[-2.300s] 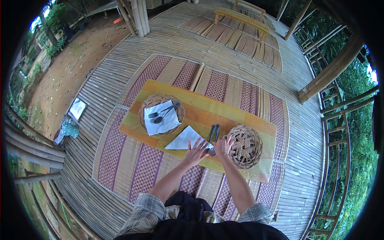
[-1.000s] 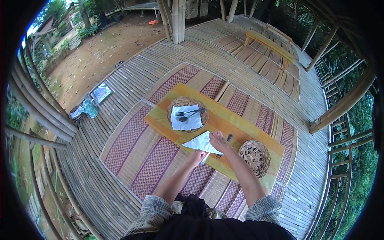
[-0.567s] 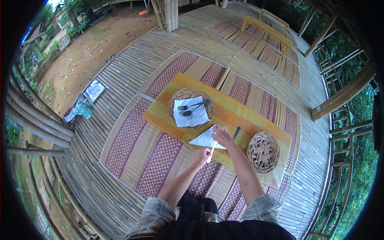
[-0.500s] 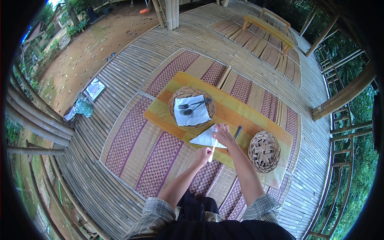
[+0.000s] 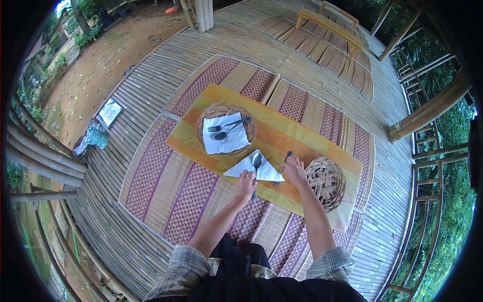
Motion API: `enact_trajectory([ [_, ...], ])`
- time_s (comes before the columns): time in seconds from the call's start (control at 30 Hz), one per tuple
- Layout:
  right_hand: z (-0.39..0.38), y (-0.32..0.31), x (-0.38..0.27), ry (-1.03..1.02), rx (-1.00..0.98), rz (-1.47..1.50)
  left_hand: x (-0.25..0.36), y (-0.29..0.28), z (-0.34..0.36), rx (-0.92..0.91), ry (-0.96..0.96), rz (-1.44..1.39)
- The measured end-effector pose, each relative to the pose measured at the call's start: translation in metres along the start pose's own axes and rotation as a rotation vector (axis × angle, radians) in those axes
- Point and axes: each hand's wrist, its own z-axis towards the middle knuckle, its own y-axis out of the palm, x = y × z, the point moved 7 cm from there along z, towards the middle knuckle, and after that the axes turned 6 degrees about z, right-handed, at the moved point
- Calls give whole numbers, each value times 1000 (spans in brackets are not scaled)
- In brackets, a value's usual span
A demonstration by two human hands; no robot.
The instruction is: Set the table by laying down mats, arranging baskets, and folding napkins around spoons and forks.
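My left hand (image 5: 245, 186) is closed around a spoon (image 5: 257, 161), its bowl pointing away over a white napkin (image 5: 272, 173) folded into a triangle. My right hand (image 5: 297, 171) reaches over a fork (image 5: 289, 154) lying just right of that napkin. Its fingers are spread at the fork's handle and seem to touch it; the tines show beside the napkin's right corner. To the left, a round woven plate (image 5: 251, 132) carries another white napkin (image 5: 234, 143), with a fork (image 5: 236, 122) and a spoon (image 5: 220, 136) crossed on top.
A second woven plate or basket (image 5: 327, 182) sits right of my right hand. The low yellow-brown table (image 5: 201, 113) stands on a patterned mat (image 5: 151, 201) over a bamboo floor. A green plastic bag (image 5: 96, 136) lies far left; a wooden bench (image 5: 329, 29) stands far back.
My right hand has left the spoon and the napkin and moved right to the fork. My left hand has moved over the napkin's near edge with the spoon. The view has shifted slightly.
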Motion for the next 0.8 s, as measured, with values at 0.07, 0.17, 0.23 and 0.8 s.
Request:
enact_trajectory([
  [0.07, 3, 0, -11, -51, -13, -14, 13, -1, 4, 29, 172, 18],
  [0.17, 4, 1, -15, -146, -38, -62, 32, 18, 0, -43, 411, 101],
  [0.23, 4, -1, -19, -197, -55, -82, 35, 35, -7, -118, 455, 258],
  [0.8, 14, -103, 0, -50, 187, 245, 32, -5, -2, 17, 341, 28],
])
